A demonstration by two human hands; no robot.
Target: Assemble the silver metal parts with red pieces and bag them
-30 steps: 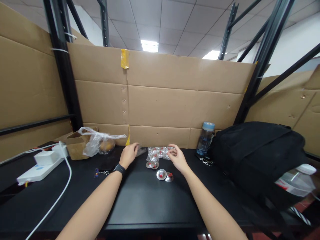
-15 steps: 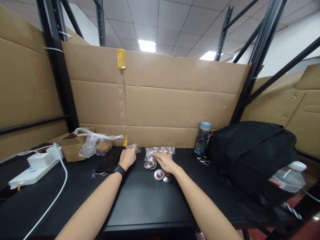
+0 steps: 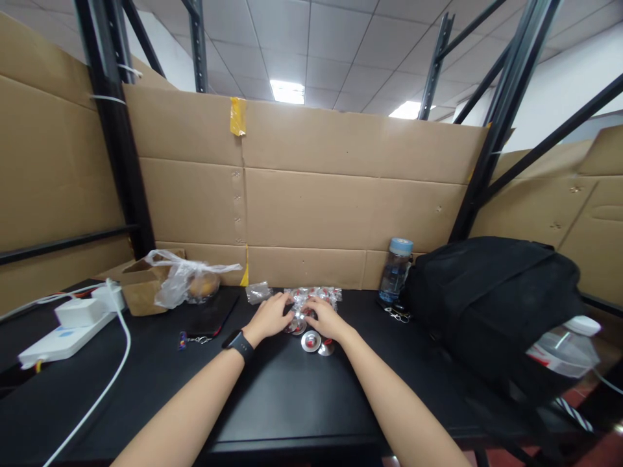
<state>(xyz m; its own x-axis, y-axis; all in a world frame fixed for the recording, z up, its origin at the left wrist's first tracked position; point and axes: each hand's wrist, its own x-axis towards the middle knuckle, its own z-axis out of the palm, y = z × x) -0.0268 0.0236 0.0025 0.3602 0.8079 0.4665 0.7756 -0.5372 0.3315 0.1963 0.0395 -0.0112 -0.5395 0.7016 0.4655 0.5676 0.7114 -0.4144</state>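
Observation:
Near the back of the black table lies a group of clear plastic packets [image 3: 321, 293] with shiny pieces and red bits inside. My left hand [image 3: 270, 318] reaches to the near left side of this group, its fingers stretched and thumb apart. From the right, my right hand [image 3: 325, 318] has its fingers and thumb around the edge of one clear packet. Unwrapped silver metal discs with red centres lie in front: one round disc [image 3: 310, 341] and a tilted disc [image 3: 326, 349] by my right wrist. Others are partly hidden under my fingertips. An empty-looking clear plastic bag [image 3: 258, 292] lies beyond my left hand.
To the left are a black phone-like item [image 3: 211, 319], a tied plastic bag [image 3: 181, 279], a cardboard box [image 3: 142, 288] and a white power strip [image 3: 68, 337]. A water bottle [image 3: 395, 271] and black backpack [image 3: 491, 305] stand right. A cardboard wall [image 3: 311, 207] closes the back.
My left hand has let go of the small clear bag and moved right and nearer, to the packets. My right hand stays at the packets, its fingers drawn in a little.

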